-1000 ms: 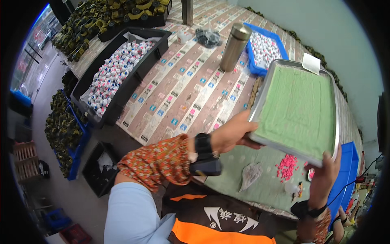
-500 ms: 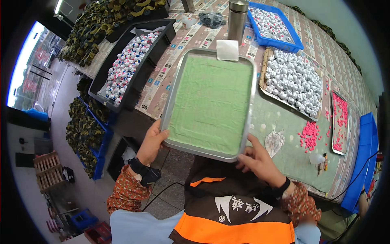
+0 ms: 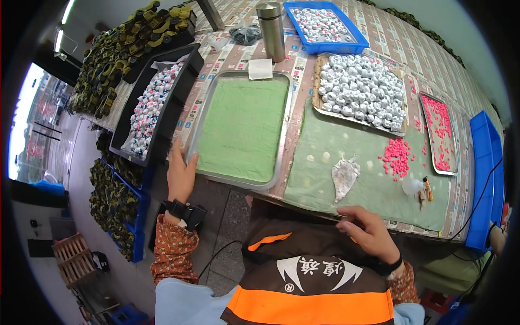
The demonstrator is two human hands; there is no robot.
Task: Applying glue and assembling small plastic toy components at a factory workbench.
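A metal tray [image 3: 284, 127] lined with a green cloth [image 3: 244, 127] lies on the table in front of me. My left hand [image 3: 181, 174] is at the tray's near left corner, fingers stretched and thumb apart; whether the thumb touches the rim I cannot tell. Off the table's front edge hovers my right hand [image 3: 371, 234], its fingers loosely bent and apart, holding nothing. Nearest to it lies a whitish, stained piping bag [image 3: 345, 176] on a green mat [image 3: 309, 168]. A folded white paper [image 3: 260, 69] rests on the tray's far rim.
Small white balls fill a tray [image 3: 362, 125] beyond the mat. Pink pieces [image 3: 397, 157] lie right, beside a pink-filled tray [image 3: 447, 172] and a small bottle [image 3: 411, 186]. Farther stand a steel flask [image 3: 271, 32] and blue crate [image 3: 338, 47]. A black crate [image 3: 181, 81] flanks the left.
The tray, formerly held up in both hands, now lies on the table farther left. Both hands have let go; my right hand has drawn back to the right.
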